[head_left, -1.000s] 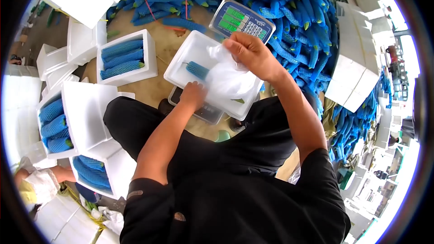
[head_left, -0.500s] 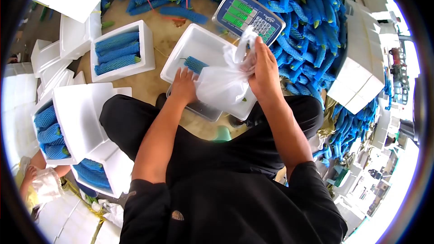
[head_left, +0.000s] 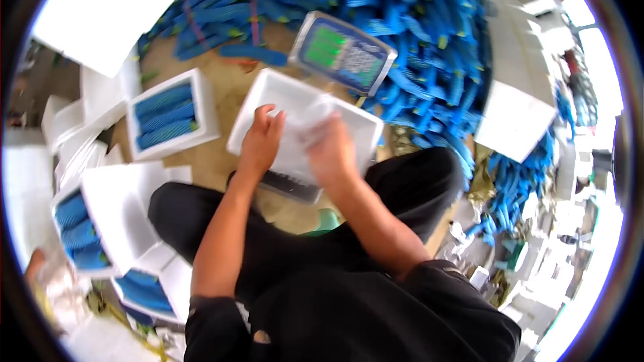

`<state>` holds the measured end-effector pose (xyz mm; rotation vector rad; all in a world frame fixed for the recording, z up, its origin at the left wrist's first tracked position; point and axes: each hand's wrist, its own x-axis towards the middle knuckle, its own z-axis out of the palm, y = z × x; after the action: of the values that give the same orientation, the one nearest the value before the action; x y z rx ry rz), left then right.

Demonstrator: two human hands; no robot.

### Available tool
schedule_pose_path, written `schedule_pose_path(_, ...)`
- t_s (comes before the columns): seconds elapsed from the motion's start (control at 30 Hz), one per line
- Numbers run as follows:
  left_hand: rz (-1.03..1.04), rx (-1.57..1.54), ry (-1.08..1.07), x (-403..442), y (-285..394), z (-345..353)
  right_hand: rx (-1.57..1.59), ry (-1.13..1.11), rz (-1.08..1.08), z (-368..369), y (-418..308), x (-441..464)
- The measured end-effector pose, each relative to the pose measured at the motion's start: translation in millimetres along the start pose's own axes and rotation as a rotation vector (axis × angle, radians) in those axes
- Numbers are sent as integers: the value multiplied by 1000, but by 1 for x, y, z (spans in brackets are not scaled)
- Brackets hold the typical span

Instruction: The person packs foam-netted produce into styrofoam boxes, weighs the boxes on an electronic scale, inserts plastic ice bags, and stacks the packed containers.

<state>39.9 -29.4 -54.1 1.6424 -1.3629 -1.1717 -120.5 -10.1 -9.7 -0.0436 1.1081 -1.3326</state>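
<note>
A white foam box (head_left: 249, 112) rests on a scale between my knees, below the scale's blue display (head_left: 343, 52) with blurred green digits. Over the box's left part is my left hand (head_left: 261, 139), fingers apart and nothing in them. My right hand (head_left: 329, 151) is smeared by motion over the middle of the box, beside a blurred whitish plastic bag (head_left: 320, 108). Its fingers cannot be made out. Whether the blue-netted piece is still in the box is hidden.
Blue-netted vegetables (head_left: 429, 47) are heaped beyond the display. A foam box (head_left: 209, 117) with blue-netted pieces stands to the left, with more filled boxes (head_left: 127, 214) at lower left. Closed foam boxes (head_left: 513, 121) stand at right. A co-worker's arm shows at far left.
My right hand has moved left and down over the box. The bag looks smaller and blurred. My left hand has lifted from beside the netted piece, which no longer shows. The camera view has shifted.
</note>
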Motion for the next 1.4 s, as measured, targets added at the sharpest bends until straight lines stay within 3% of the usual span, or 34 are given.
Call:
schedule_pose_path(0.03,17,35,-131,-9,21,-6,-26,17,15,-1,12,3)
schedule_pose_path(0.1,357,226,-233,-6,-21,7,-51,17,82,-2,31,4)
schedule_pose_path(0.13,186,208,-315,-8,-25,10,-163,-74,119,-20,53,22)
schedule_pose_path(0.17,70,-37,-433,-12,-29,16,-313,-60,54,-26,61,31)
schedule_pose_path(0.2,37,74,-513,-8,-47,19,-455,-66,1,-34,65,37)
schedule_pose_path(0.27,59,459,-578,-2,-69,21,-538,-3,27,-60,83,55)
schedule_pose_path(0.33,16,783,-671,-5,-69,27,-1055,58,-177,-81,91,53)
schedule_pose_path(0.4,291,914,-662,6,-121,30,-1320,7,-248,-62,55,9)
schedule_pose_path(0.43,495,935,-644,16,-161,29,-1338,-34,-424,-60,51,-6)
schedule_pose_path(0.47,502,927,-557,14,-164,31,-1293,-40,-543,-51,43,-25)
schedule_pose_path(0.5,504,919,-459,16,-166,32,-1191,-180,-565,-47,28,-40)
schedule_pose_path(0.53,510,911,-354,21,-164,32,-1200,-218,-737,-47,40,-45)
schedule_pose_path(0.57,517,894,-253,26,-161,36,-1156,-350,-725,-47,9,-69)
schedule_pose_path(0.6,520,785,-286,20,-128,44,-1106,-483,-702,-48,-23,-93)
schedule_pose_path(0.63,521,676,-320,12,-92,52,-1017,-568,-640,-53,-55,-116)
schedule_pose_path(0.67,502,486,-477,-3,-23,60,-956,-568,-721,-65,-77,-136)
schedule_pose_path(0.7,432,528,-636,1,-37,57,-895,-569,-805,-81,-95,-151)
schedule_pose_path(0.77,285,596,-929,31,-93,48,-874,-396,-1092,-130,-136,-163)
schedule_pose_path(0.8,200,633,-1067,35,-106,44,-795,-237,-1122,-163,-158,-163)
schedule_pose_path(0.83,88,776,-1119,14,-59,63,-808,-72,-878,-204,-176,-172)
schedule_pose_path(0.87,137,948,-1138,27,-104,53,-876,264,-770,-250,-178,-168)
schedule_pose_path(0.93,126,1115,-1147,33,-117,59,-762,656,-648,-383,-159,-142)
schedule_pose_path(0.97,120,1131,-1131,34,-115,65,-549,802,-500,-439,-147,-144)
schedule_pose_path(1.0,114,1141,-1109,36,-109,69,-767,979,-385,-504,-120,-148)
schedule_pose_path(1.03,107,1150,-1082,36,-102,72,-938,1092,-131,-573,-81,-149)
schedule_pose_path(1.07,101,1154,-1058,36,-95,72,-955,1207,69,-596,-49,-156)
schedule_pose_path(1.1,96,1162,-1034,35,-88,72,-918,1114,284,-644,-1,-157)
schedule_pose_path(1.13,94,1163,-1014,35,-81,71,-918,1143,297,-641,35,-164)
schedule_pose_path(1.2,81,1154,-974,26,-71,63,-869,899,572,-657,100,-157)
schedule_pose_path(1.23,74,1157,-955,24,-67,59,-762,995,550,-653,137,-150)
schedule_pose_path(1.27,69,1152,-936,23,-61,57,-684,854,605,-644,141,-146)
schedule_pose_path(1.33,54,1140,-896,15,-54,51,-841,1430,619,-627,195,-116)
schedule_pose_path(1.4,38,1139,-866,10,-45,48,-721,1458,683,-595,151,-117)
